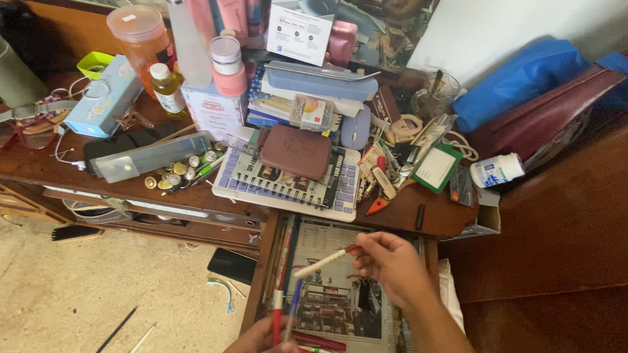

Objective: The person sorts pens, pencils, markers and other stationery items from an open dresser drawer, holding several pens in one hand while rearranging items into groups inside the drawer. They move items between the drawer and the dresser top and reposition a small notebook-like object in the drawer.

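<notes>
The person's right hand (388, 261) pinches a white pen with a red end (322, 261) between thumb and fingertips, holding it at a slant above the open drawer (337, 283), which sits directly below the front edge of the cluttered wooden surface (32, 164). The left hand (261, 347), at the drawer's near left corner, is closed around a small bundle of pens (283, 295) — red, blue and white — that stand up from the fist. The drawer is lined with printed newspaper (337, 297), and a few more red pens (321, 343) lie on it near the left hand.

Judged from this, the sorting goes best if the right hand keeps its light grip near the red end, so the white pen can be turned and looked over without slipping. The left hand would do well to hold the bundle low and steady inside the drawer, clear of the drawer's left wall — a tilt could spill the pens onto the floor (76, 293) to the drawer's left.

Just above the drawer, on the surface, a keyboard (285, 193) carries a spiral notebook (286, 172) and a brown wallet (295, 151), close enough to the edge to be knocked
</notes>
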